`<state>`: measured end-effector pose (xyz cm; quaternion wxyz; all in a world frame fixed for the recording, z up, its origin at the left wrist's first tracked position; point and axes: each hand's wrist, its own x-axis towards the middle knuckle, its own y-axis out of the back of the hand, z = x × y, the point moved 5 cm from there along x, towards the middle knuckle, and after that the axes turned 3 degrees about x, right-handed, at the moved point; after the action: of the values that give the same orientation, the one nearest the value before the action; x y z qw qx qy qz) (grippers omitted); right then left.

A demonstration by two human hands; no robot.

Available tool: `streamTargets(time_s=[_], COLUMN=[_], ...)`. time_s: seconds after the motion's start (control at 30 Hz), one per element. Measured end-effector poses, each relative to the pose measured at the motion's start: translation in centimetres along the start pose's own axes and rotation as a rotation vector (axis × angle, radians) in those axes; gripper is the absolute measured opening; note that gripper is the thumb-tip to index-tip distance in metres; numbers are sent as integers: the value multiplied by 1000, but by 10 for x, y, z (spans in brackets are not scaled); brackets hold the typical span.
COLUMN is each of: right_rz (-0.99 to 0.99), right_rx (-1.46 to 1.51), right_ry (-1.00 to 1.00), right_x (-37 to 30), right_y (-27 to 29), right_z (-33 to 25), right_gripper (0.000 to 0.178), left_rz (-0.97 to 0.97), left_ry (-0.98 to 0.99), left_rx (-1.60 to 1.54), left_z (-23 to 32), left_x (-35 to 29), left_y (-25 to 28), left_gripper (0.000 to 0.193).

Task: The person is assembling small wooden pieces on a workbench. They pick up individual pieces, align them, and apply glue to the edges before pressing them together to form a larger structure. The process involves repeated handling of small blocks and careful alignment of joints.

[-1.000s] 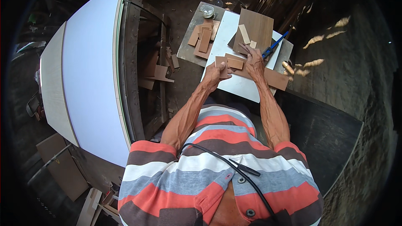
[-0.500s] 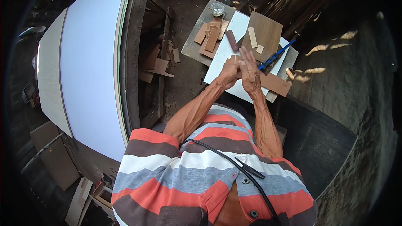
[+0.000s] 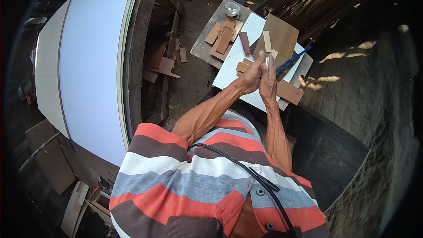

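My left hand (image 3: 252,76) and my right hand (image 3: 267,83) are pressed close together above the white board (image 3: 229,72) on the small table. A thin pale wood strip (image 3: 267,61) stands on edge between them, its lower part hidden by the hands. The right hand's fingers are straight and held together; the left thumb points up alongside. Small brown wood pieces (image 3: 243,66) lie just left of my left hand. Beyond the fingertips, a light wood strip (image 3: 267,41) and a small light block (image 3: 274,53) rest on a brown wood-grain panel (image 3: 284,33).
A blue-and-black tool (image 3: 291,61) lies right of the panel, above a brown board (image 3: 288,92). A dark red piece (image 3: 245,43), stacked brown offcuts (image 3: 224,37) and a clear glass jar (image 3: 231,9) are on the table's left. A big white panel (image 3: 90,61) stands left.
Both hands have shifted slightly, and the thin strip now shows between them. Small brown pieces beside the left hand have come into sight. The view has moved a little.
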<state>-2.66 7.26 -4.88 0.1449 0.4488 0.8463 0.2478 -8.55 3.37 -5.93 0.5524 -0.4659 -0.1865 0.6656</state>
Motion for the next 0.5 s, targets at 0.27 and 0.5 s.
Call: streamTargets(time_s=[0.27, 0.5], right_rz=[41, -198], right_rx=[317, 186], right_ry=[-292, -63], right_x=[29, -6], right_y=[15, -57], right_z=[43, -6], right_gripper=[52, 54], left_rz=[231, 385], left_ry=[94, -104], left_rx=[220, -251], left_z=[8, -3], left_x=[-12, 9], left_y=[38, 75], left_gripper=[85, 37])
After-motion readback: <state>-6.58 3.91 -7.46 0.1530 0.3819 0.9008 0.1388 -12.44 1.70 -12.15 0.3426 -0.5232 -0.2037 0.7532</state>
